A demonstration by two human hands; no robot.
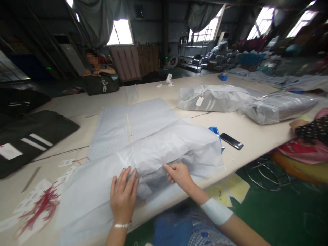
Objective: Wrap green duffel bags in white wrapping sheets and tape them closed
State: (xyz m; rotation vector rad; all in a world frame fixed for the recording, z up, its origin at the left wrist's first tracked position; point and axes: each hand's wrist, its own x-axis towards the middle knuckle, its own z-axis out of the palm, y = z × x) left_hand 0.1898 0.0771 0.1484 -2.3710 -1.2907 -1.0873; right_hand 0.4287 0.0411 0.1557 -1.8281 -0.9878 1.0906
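Note:
A frosted plastic bag [176, 143] lies across the near side of the table, puffed up on its right part. Something greyish shows faintly through it, but I cannot tell what. My left hand [124, 194] rests on the bag's near side with fingers stretched out. To its right, my right hand [179, 176] pinches the bag's near edge between thumb and forefinger. Beyond the bag, more flat plastic bags [151, 114] are spread on the table. A blue tool [214, 130] pokes out from behind the bag's right end, partly hidden.
A phone [232, 141] lies at the right. Tags with red strings [43, 203] and a dark garment [38, 136] are at the left. Two packed bags [215, 99] sit farther back. Across the table, a person [98, 65] leans over a dark bundle [102, 84]. A stool [263, 174] stands right.

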